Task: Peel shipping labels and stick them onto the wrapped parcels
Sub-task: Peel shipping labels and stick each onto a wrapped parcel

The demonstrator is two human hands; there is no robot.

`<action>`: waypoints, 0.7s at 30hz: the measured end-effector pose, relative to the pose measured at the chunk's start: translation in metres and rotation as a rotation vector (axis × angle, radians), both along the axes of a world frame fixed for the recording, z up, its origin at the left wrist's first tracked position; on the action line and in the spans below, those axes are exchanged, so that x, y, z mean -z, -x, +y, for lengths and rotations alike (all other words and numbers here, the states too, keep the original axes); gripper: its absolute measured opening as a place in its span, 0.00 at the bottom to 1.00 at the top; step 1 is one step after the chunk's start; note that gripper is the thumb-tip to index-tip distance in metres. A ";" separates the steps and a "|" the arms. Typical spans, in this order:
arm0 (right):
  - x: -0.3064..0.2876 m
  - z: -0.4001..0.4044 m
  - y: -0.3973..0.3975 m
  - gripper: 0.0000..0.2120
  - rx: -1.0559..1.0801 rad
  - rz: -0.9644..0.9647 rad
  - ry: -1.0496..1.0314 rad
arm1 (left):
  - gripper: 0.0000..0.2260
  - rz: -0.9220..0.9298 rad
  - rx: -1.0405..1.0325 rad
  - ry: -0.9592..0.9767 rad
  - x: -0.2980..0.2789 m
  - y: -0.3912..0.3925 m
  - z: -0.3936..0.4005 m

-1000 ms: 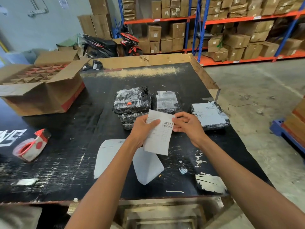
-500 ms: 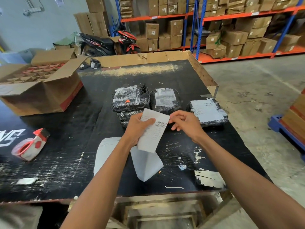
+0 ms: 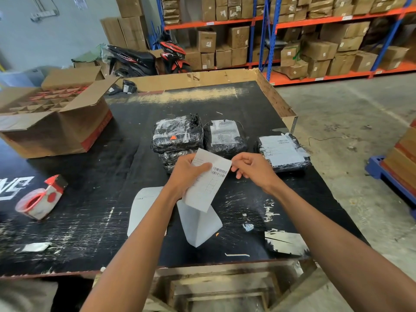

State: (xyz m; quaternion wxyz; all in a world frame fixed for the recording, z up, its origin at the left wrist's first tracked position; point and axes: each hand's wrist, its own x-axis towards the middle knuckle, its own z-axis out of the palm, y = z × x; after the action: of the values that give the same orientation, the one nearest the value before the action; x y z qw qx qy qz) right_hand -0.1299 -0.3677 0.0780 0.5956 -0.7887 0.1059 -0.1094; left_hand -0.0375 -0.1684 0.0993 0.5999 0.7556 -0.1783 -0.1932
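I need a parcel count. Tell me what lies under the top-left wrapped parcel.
Under the top-left wrapped parcel lies at least one more black wrapped parcel. The left hand and the shipping label it holds cover that stack's near side, so I cannot tell whether more lie below.

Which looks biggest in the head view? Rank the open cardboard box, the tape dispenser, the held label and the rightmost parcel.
1. Open cardboard box
2-3. Rightmost parcel and held label, too close to rank; the label is nearer the camera
4. Tape dispenser
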 end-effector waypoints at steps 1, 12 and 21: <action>0.000 -0.001 0.000 0.05 -0.020 0.007 -0.019 | 0.05 0.010 0.003 0.005 -0.001 0.000 0.000; 0.001 0.000 0.003 0.06 -0.025 0.031 0.049 | 0.07 -0.048 0.029 -0.065 -0.002 -0.004 0.005; 0.002 0.001 0.004 0.06 -0.038 0.026 0.048 | 0.09 -0.072 0.043 -0.089 -0.001 -0.006 0.007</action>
State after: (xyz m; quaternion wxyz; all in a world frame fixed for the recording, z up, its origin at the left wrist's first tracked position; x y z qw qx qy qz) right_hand -0.1338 -0.3665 0.0764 0.5772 -0.8059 0.0962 -0.0902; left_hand -0.0316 -0.1617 0.0999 0.5547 0.7840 -0.2073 -0.1863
